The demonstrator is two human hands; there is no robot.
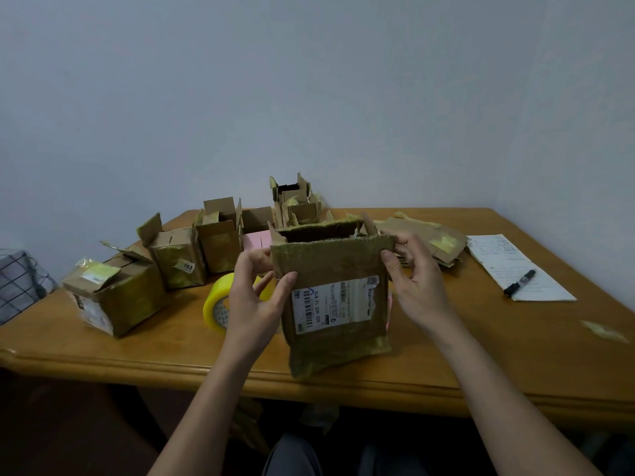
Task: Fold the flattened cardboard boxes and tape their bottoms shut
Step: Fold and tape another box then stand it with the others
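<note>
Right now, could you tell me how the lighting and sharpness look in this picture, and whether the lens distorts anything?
Head view: dim, flat light with a greenish cast and only faint shadows; the table edge bows from the wide-angle lens; the label on the held box shows a barcode and digits, its small print too soft to read; the paper under the marker is equally illegible; no strong glare.

— Any writing you can read?
— The white shipping label (335,303) on the held cardboard box (335,297) shows "502-602-12-815" beside barcodes.
— Anything else?
— A tag (187,266) on a small box (178,257) reads "203". The paper's (515,269) writing is too small.
</note>
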